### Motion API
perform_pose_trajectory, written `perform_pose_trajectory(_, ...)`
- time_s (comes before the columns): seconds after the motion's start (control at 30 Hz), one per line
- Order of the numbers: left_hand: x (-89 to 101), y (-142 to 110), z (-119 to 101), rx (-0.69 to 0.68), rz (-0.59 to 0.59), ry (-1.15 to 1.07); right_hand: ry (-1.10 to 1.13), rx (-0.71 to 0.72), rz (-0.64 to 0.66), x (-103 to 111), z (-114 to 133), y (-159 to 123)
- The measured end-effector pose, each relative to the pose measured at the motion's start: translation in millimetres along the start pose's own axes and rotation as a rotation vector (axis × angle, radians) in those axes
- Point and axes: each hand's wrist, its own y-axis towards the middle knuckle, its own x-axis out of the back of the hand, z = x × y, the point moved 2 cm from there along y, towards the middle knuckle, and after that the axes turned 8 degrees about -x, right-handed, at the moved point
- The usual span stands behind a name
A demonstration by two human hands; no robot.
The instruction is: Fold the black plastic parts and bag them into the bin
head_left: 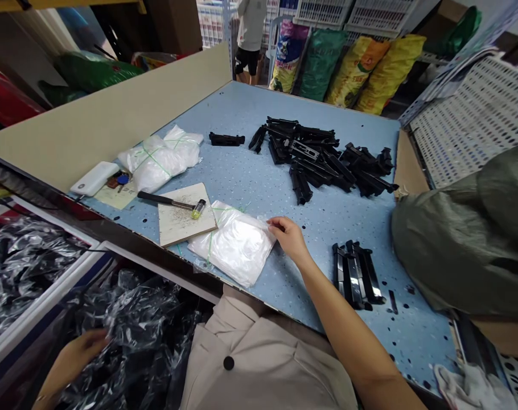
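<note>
My right hand (288,238) pinches the near right corner of a stack of clear plastic bags (237,245) tied with green string at the table's front edge. Down at the left, my left hand (80,356) is over a crate of black parts in clear bags (139,324). Its fingertips are drawn together against the plastic; what they grip is blurred. Beside the bag stack, a small hammer (184,205) lies on a white board (186,225). Several loose black plastic parts (314,154) form a heap across the table, with a short row of black parts (356,276) right of my forearm.
A second bag bundle (160,159), a white power bank (95,178) and keys (121,179) lie at the left. A dark green sack (464,228) stands along the right edge. Filled sacks (323,62) and a person (251,34) are beyond the table (242,176).
</note>
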Motion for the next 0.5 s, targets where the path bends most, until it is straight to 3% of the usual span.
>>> perform_pose_trajectory(0.07,-26.0,23,-42,-0.115,0.046,-0.180,0.020,0.038,-0.020,-5,11,-13)
perform_pose_trajectory(0.2,-89.3,53,-172,-0.465,0.116,-0.550,-0.061,0.153,-0.047,-22,32,-43)
perform_pose_trajectory(0.27,-117.6,64,-222,-0.478,0.093,-0.709,-0.102,0.195,-0.056,-25,36,-54)
perform_pose_trajectory(0.37,-147.1,77,-256,-0.419,0.164,-0.867,-0.020,0.148,-0.078,-15,28,-60)
perform_pose_trajectory(0.5,-164.5,80,-258,-0.391,0.267,-0.985,0.093,0.090,-0.067,0,14,-63)
